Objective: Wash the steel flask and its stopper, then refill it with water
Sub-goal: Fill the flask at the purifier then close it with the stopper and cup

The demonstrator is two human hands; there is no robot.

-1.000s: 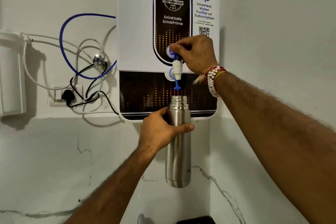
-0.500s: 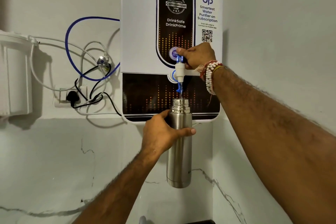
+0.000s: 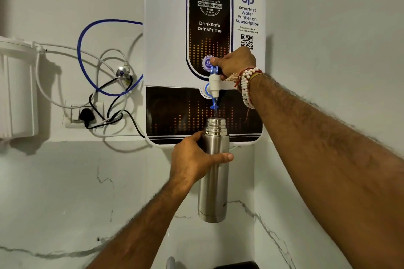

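The steel flask hangs upright in the air, its open threaded mouth right under the purifier's white tap. My left hand grips the flask just below its neck. My right hand pinches the blue tap lever at the top of the tap. A thin stream of water falls from the blue spout into the flask mouth. The stopper is not in view.
The white water purifier is mounted on the wall in a corner. To its left run a blue hose, white tubes and black cables to a wall socket. A white filter housing hangs at far left. The side wall stands close on the right.
My right hand has pressed the tap lever and water now runs into the flask. The flask stays under the spout.
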